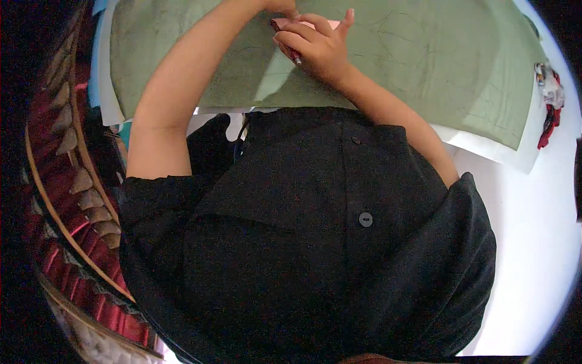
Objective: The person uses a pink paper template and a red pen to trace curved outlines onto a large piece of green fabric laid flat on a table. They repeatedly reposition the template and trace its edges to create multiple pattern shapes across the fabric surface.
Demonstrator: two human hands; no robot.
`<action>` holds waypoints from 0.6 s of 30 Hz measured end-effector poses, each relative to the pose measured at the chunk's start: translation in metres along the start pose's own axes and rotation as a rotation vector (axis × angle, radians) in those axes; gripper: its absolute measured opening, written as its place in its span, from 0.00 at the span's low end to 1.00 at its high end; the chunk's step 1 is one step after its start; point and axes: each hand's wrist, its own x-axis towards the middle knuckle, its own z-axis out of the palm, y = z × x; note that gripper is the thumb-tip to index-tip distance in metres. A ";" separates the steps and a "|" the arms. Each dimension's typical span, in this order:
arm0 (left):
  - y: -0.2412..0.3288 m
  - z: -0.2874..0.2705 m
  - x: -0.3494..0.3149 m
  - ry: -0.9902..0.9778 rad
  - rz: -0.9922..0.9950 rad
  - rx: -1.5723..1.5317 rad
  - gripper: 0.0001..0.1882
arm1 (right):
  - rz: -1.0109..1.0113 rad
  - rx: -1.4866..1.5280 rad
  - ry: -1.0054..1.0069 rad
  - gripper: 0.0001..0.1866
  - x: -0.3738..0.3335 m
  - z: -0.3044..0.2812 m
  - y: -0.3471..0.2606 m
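A green cloth point(236, 73) with thin drawn lines lies spread in front of me. My right hand point(318, 51) rests on it with the fingers curled and the little finger raised. A slim reddish pen point(295, 57) pokes out below those fingers. Under and behind the same hand sits a flat pink piece point(333, 24), mostly covered. My left hand point(280, 6) reaches to the upper edge, close beside the right one and the pink piece. The picture's edge cuts it off, so its fingers are largely hidden.
White sheeting point(518, 159) shows under the cloth's edge. To the right, a small heap of red and white items point(550, 100) lies on a white surface. Dark red upholstered furniture with carved wooden trim point(91, 200) stands at my left.
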 end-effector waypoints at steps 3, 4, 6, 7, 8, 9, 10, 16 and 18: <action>-0.002 -0.001 -0.008 -0.006 -0.030 -0.013 0.64 | -0.019 -0.007 -0.003 0.08 0.004 -0.002 -0.006; -0.003 0.000 -0.007 -0.009 -0.028 -0.014 0.64 | -0.017 -0.020 -0.008 0.08 0.005 -0.002 -0.006; -0.003 0.001 -0.006 -0.016 -0.027 -0.003 0.64 | -0.002 -0.011 -0.025 0.08 0.005 0.000 -0.008; -0.001 0.000 -0.004 -0.020 -0.023 0.010 0.64 | 0.008 -0.009 -0.033 0.08 0.006 0.000 -0.007; 0.000 -0.001 -0.002 -0.024 -0.020 0.024 0.64 | 0.012 -0.011 -0.032 0.08 0.006 -0.001 -0.007; 0.001 -0.003 -0.003 -0.032 -0.019 0.009 0.64 | 0.015 -0.013 -0.031 0.09 0.005 -0.001 -0.006; 0.002 -0.007 -0.005 -0.038 -0.019 -0.004 0.64 | 0.018 -0.016 -0.029 0.09 0.006 -0.002 -0.006; 0.001 0.000 -0.003 -0.010 -0.023 -0.035 0.65 | 0.033 0.048 0.009 0.09 0.004 0.000 -0.006; 0.001 -0.002 -0.002 -0.013 -0.015 -0.020 0.65 | 0.031 0.043 0.011 0.10 0.003 -0.002 -0.008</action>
